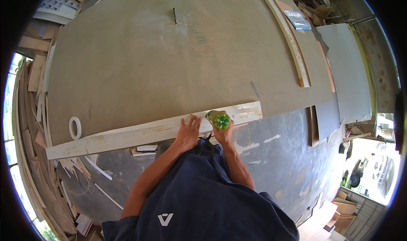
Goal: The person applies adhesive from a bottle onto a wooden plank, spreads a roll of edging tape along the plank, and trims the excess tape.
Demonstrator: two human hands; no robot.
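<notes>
Right hand [223,133]: fingers wrapped round green bottle [221,121] above white board [127,136]. Left hand [189,134]: fingers spread on board. Advisable: board pinned, bottle moved evenly.

Soft daylight, blown-out glare both sides, fisheye-bent edges, black corners

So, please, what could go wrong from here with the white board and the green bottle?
The white board lies along the near edge of the table, so a pull toward the person might slide it off. The left hand rests close to the green bottle in the right hand, so they could bump. The white ring beside the board might get knocked.
</notes>
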